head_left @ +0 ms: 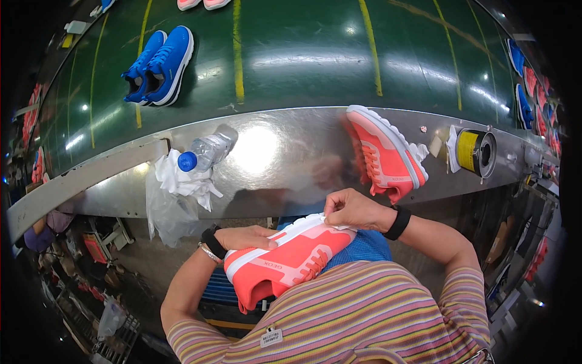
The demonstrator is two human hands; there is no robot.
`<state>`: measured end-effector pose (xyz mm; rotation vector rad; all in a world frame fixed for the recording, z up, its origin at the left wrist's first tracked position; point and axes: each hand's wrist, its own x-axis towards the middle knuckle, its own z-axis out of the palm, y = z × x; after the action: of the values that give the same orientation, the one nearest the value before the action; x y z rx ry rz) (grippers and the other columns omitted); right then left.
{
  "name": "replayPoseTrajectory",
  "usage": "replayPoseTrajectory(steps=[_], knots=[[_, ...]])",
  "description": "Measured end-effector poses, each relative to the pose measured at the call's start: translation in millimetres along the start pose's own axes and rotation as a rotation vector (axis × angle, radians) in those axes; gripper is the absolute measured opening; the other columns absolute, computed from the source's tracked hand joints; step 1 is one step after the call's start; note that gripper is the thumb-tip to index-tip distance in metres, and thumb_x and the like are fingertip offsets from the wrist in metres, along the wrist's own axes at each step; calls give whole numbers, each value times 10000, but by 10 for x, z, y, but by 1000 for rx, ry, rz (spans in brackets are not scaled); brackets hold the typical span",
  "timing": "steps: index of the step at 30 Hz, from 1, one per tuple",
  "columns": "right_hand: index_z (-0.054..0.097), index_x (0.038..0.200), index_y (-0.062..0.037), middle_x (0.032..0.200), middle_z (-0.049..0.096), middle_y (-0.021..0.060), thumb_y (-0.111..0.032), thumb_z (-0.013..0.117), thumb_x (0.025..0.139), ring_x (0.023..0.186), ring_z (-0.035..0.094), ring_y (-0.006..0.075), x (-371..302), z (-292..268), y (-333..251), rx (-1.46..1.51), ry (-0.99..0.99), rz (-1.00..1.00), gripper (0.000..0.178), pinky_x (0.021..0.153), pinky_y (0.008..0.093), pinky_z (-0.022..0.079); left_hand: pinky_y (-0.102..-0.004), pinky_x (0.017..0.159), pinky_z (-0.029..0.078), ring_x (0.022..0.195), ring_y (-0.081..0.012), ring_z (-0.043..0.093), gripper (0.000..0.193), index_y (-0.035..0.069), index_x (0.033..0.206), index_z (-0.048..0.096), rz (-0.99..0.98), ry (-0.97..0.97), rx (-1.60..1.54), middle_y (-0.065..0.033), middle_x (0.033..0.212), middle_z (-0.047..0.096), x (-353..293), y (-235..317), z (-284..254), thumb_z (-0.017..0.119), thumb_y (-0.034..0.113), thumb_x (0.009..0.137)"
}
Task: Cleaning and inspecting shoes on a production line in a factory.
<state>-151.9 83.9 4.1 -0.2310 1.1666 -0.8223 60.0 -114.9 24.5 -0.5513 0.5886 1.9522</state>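
A coral-pink sneaker [285, 258] with a white sole lies on its side in my lap, its toe to the right. My left hand [245, 238] grips it by the heel end of the sole, thumb on the sidewall. With fingers pinched, my right hand [351, 209] presses a small piece of white cloth [327, 222] against the sole edge near the toe; most of the cloth is hidden by the fingers. A second coral-pink sneaker [388, 151] rests on its side on the metal ledge [279, 164], beyond my right hand.
On the ledge's left, a clear bottle with a blue cap [209, 148] lies on white rags [182, 176] and a plastic bag [170, 212]. A yellow-labelled can [476, 153] is at the right. Blue sneakers [160, 67] sit on the green conveyor belt [303, 73]. A metal rail [91, 182] crosses the left.
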Motion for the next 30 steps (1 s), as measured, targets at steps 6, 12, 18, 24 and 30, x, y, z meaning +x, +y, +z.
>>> replayPoseTrajectory(steps=[6,12,18,24,30], knots=[[566,685,-10,768,610,77,-12,645,680,730,565,117,-46,-90,107,52,29,-16,79,644,229,451,-269,909,427,1058,-118,525,621,10,1351,363,5,2,8,-95,1229,525,37,-27,-10,590,321,865],[542,705,-9,832,617,107,7,627,715,806,592,137,-184,-240,146,151,83,-26,86,682,224,461,-282,930,408,1091,-162,510,748,-53,1315,382,-8,67,84,-136,1248,508,4,25,8,651,411,794],[604,834,-13,833,620,47,-54,653,788,805,582,104,-389,-269,-191,104,129,-113,79,666,213,448,-286,921,415,1074,-159,521,747,-52,1311,388,36,48,30,-136,1234,520,10,11,19,658,410,789],[654,880,-28,807,611,5,-108,661,793,765,559,96,-246,-154,-255,-306,-39,-286,119,714,210,423,-285,925,413,1076,-158,519,730,-48,1313,388,-11,62,50,-135,1231,521,2,68,24,657,392,795],[630,813,-21,804,604,11,-86,650,769,746,542,79,-171,-109,-146,-236,-43,-165,81,687,216,423,-266,907,421,1046,-129,524,668,-23,1328,384,45,50,68,-104,1213,529,-11,19,4,629,349,830]])
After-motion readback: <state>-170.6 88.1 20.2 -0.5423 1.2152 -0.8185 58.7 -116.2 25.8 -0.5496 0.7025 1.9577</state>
